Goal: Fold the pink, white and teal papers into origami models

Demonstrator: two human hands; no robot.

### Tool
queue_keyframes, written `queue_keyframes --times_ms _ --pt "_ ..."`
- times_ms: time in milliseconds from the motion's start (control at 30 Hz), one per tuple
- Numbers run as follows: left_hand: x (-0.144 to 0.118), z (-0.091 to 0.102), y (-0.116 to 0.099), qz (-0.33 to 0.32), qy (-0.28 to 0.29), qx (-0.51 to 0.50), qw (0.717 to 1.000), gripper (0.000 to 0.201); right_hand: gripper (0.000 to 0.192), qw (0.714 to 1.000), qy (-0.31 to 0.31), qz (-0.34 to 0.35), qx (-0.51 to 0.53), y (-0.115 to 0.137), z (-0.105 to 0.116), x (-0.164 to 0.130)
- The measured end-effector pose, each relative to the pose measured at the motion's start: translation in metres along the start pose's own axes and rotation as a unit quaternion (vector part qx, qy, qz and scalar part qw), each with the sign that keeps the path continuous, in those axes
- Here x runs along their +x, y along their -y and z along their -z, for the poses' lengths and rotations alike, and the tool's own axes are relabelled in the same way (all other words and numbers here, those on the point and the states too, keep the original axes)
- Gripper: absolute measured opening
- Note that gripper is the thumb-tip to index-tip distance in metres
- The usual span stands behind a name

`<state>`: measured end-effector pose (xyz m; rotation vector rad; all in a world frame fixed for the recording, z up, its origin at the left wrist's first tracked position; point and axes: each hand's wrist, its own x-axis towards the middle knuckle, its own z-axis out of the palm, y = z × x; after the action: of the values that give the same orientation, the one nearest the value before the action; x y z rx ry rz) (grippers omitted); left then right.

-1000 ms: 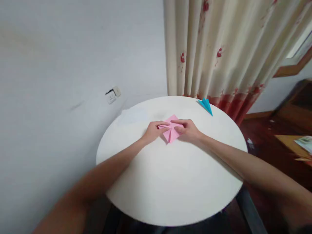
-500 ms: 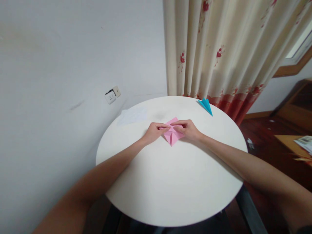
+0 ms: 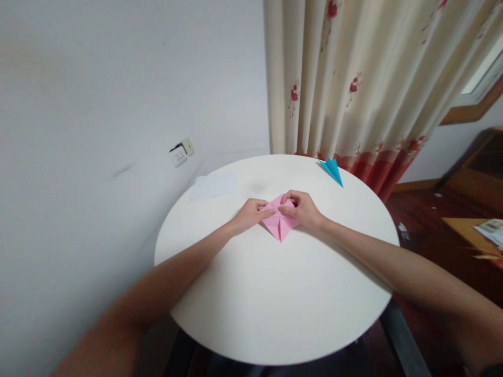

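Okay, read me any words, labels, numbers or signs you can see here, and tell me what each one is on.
No text can be read.
Pink paper under the left hand and right hand: plain, no print.
Blue paper plane: plain.
Wall socket: any marking too small to read.
Printed sheet at the right edge: too blurred to read.

Arms: both bare up to the picture's edge, no sleeves in view
Left hand (image 3: 251,213): bare, no ring or glove
Right hand (image 3: 302,209): bare, no ring, watch or glove
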<state>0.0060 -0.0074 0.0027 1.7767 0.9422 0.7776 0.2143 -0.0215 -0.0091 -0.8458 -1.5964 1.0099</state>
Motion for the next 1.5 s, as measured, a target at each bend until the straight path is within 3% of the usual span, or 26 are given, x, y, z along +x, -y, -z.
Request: queue_keyframes --times_ms 100,333,400,533,700,833,967,1167,1300,1500 --pt "0.001 0.005 0.0 0.034 0.004 -0.032 0.999 0.046 0.034 0.999 -0.003 -0.018 0.045 0.002 0.001 0.001" --pt "0.006 0.027 0.003 0.094 0.024 -0.073 0.993 0.043 0.037 0.998 -0.035 -0.022 0.04 -0.003 0.014 0.01" --pt "0.008 0.031 0.005 0.093 0.003 -0.091 0.991 0.043 0.037 0.998 -0.042 -0.03 0.036 -0.005 0.017 0.011" --pt "0.009 0.028 0.006 0.046 -0.044 -0.118 0.991 0.056 0.039 0.997 -0.042 -0.048 0.032 -0.007 0.019 0.01" --pt "0.0 0.008 -0.003 -0.044 0.017 -0.058 0.997 0.07 0.042 0.997 -0.006 -0.056 0.049 -0.005 0.011 0.005" --pt "-0.003 -0.001 -0.008 -0.083 0.004 0.039 0.996 0.036 0.043 0.997 -0.006 -0.064 0.05 -0.002 0.007 0.003" --pt "-0.001 0.002 -0.006 -0.077 -0.037 0.089 0.992 0.03 0.037 0.998 -0.008 -0.053 0.041 -0.005 0.008 0.006" --pt "0.0 0.006 -0.003 -0.056 -0.116 0.05 0.99 0.039 0.032 0.999 -0.025 -0.018 0.013 -0.007 0.013 0.009" --pt "0.0 0.007 -0.002 -0.059 -0.125 0.03 0.99 0.044 0.035 0.999 -0.034 -0.011 -0.024 -0.007 0.014 0.01" --pt "0.003 0.012 0.002 -0.1 -0.133 0.088 0.982 0.046 0.042 0.995 -0.034 0.036 -0.083 -0.008 0.015 0.008"
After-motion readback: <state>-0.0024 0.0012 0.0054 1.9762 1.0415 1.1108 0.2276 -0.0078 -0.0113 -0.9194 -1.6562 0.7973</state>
